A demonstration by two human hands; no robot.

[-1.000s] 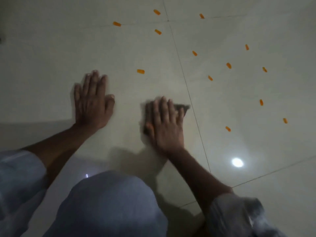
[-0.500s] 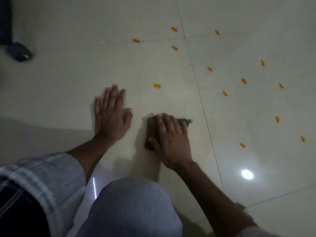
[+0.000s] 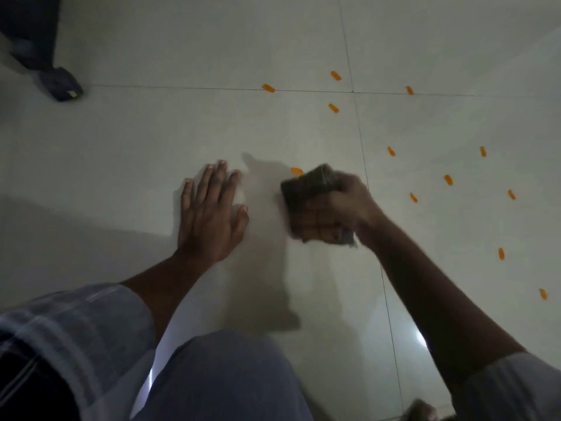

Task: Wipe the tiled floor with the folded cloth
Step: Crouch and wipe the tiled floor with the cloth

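The folded cloth (image 3: 306, 189), dark and thick, is lifted off the pale tiled floor (image 3: 151, 141) and tilted on edge. My right hand (image 3: 343, 208) grips it, fingers curled round its near side; the picture is blurred there. My left hand (image 3: 211, 211) lies flat on the floor a short way to the left of the cloth, fingers spread and straight. An orange mark (image 3: 296, 171) shows on the tile just behind the cloth.
Several small orange marks (image 3: 448, 179) dot the tiles to the right and back. A dark furniture leg with a foot (image 3: 62, 85) stands at the back left. My knee (image 3: 221, 378) fills the bottom middle. Grout lines (image 3: 361, 147) cross the floor.
My right hand, which pressed the cloth flat on the floor, has curled round it and raised it off the tile. The left hand stays planted. The view has shifted.
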